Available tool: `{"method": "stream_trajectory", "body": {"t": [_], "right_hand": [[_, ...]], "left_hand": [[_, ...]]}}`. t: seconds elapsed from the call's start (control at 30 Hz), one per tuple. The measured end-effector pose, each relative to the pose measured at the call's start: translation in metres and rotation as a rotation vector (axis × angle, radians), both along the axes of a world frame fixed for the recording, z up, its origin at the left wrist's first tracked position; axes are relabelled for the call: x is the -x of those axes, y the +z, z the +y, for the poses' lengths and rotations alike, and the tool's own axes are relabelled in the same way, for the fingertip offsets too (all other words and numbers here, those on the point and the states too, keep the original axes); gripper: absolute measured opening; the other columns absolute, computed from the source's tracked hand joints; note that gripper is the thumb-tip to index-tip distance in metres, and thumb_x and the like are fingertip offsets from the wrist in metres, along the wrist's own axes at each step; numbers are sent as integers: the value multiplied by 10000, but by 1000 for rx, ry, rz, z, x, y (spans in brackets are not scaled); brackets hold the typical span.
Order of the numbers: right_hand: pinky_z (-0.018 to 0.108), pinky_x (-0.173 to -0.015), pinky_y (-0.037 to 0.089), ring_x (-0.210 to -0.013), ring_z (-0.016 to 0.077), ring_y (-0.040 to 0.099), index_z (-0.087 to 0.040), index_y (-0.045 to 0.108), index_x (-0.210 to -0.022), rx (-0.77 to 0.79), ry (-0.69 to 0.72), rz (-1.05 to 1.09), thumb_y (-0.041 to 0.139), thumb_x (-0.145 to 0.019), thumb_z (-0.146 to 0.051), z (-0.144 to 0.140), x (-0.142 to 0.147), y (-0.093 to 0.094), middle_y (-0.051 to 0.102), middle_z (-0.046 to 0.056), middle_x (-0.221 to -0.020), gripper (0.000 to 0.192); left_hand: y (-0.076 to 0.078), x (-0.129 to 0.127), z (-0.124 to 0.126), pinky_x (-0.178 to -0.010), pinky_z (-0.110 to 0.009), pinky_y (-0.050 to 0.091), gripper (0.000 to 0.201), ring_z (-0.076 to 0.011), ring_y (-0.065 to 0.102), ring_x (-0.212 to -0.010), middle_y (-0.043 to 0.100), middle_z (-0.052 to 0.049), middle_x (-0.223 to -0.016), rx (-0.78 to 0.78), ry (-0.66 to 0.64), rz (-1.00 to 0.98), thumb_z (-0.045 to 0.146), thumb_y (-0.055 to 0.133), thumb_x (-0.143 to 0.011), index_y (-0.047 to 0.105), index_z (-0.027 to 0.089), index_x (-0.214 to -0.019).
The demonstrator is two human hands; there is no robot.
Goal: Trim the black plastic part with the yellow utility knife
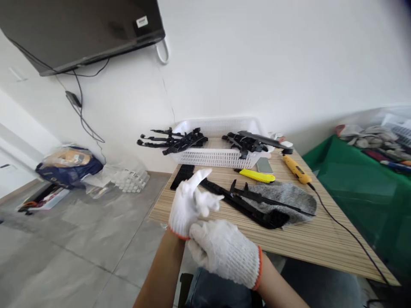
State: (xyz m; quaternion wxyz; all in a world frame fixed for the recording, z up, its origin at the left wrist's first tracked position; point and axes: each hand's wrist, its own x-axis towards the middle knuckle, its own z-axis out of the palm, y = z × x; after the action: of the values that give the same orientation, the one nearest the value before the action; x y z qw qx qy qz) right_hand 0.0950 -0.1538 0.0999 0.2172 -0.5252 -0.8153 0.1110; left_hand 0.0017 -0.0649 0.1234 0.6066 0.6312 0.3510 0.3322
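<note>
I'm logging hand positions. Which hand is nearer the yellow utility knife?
Left. The left hand is raised over the table's near-left edge, left of the yellow utility knife; the right hand sits lower, off the table.

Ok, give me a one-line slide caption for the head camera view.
Right hand tugs the white glove on the left hand above a wooden table with black plastic parts.

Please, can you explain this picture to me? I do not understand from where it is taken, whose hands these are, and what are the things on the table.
The camera sits on a person's head and looks down at their own hands. Both wear white knit gloves. The right hand pulls at the cuff of the left hand, whose fingers are spread; neither holds an object. On the wooden table lie long black plastic parts on a grey cloth, a yellow utility knife, a yellow corded tool and a white basket with more black parts.
</note>
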Motion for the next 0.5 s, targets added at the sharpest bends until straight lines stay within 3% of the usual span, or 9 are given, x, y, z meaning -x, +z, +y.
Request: {"method": "stream_trajectory", "body": {"t": [0.1,0.17,0.2,0.3,0.43,0.5], "right_hand": [[241,-577,419,-653,144,608,-210,602,-879,-48,-260,440,534,-895,-363,7,-10,-9,661,21,-817,168],[264,-674,488,-772,155,634,-211,596,-1031,-83,-488,738,608,-843,-443,16,-21,-11,670,43,-965,299],[272,-697,498,-802,160,634,-209,598,-1051,-65,-531,822,628,-823,-478,20,-28,-10,670,45,-980,354],[250,-617,461,-674,136,566,-199,616,-836,3,-533,962,553,-879,-511,32,-55,-6,625,5,-750,321],[236,-510,377,-537,110,442,-195,567,-731,-307,-917,1202,538,-902,-474,25,-72,-1,490,-32,-591,328],[247,-561,420,-586,123,510,-198,599,-759,-365,-825,1095,550,-909,-442,13,-60,-2,545,-16,-630,291]], "left_hand": [[0,3,-9,-958,-515,489,673,-325,655,-1125,737,-100,-1097,56,-85,-112,491,508,-825,427,304,-1466],[-3,-2,-15,-1000,-477,468,684,-308,577,-1241,648,-92,-1295,153,-142,-206,525,488,-821,407,340,-1475],[-5,-5,-17,-1019,-468,456,689,-306,534,-1287,604,-84,-1353,222,-170,-255,554,469,-822,409,340,-1473],[-9,-15,-18,-1044,-487,434,686,-327,465,-1340,568,-92,-1359,400,-246,-339,595,453,-805,483,293,-1420],[-15,-17,-9,-1080,-502,419,620,-306,571,-1197,582,-78,-1335,436,-260,-353,538,464,-761,586,263,-1302],[-19,-18,-5,-1063,-470,450,597,-268,610,-1126,587,-50,-1338,385,-217,-343,524,450,-780,590,276,-1304]]}}
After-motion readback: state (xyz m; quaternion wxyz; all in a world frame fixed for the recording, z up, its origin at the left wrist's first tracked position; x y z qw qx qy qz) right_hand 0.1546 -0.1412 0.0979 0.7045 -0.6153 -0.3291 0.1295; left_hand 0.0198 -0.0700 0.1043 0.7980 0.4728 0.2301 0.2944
